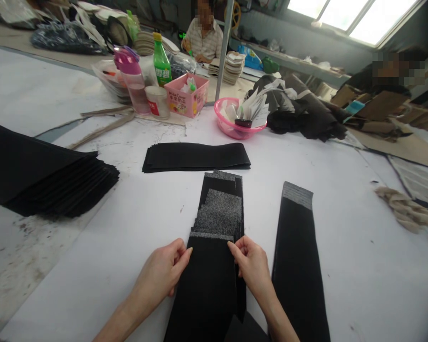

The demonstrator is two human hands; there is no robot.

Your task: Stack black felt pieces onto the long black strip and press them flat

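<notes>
thumb and fingers of the left hand [166,266] pinched together at the left edge of a black strip [207,280], just below a narrow grey band; right hand [252,260] likewise pinched at the opposite corner, no gap showing. strip lying flat between both hands, atop a middle pile on the white table [370,285], slightly askew from the layers underneath. beyond both hands, speckled grey ends [219,209] overlapping in uneven steps. by the look of it, only partly done: several strips gathered in the middle, edges not lined up; right pile [295,256] straighter, perhaps finished. apparently not yet worked: short black stack [196,156] lying crosswise just beyond, and thick black stack [64,185] with fanned ends at far left, no grey visible on either. farther out, green bottle [161,61], label seemingly reading 雪碧; near it, pink box [183,102], apparently printed "milk cover" over chinese characters; paper cup [157,102] with red patch, writing too small to read. right of the box, pink basket [231,127] of papers.
</notes>
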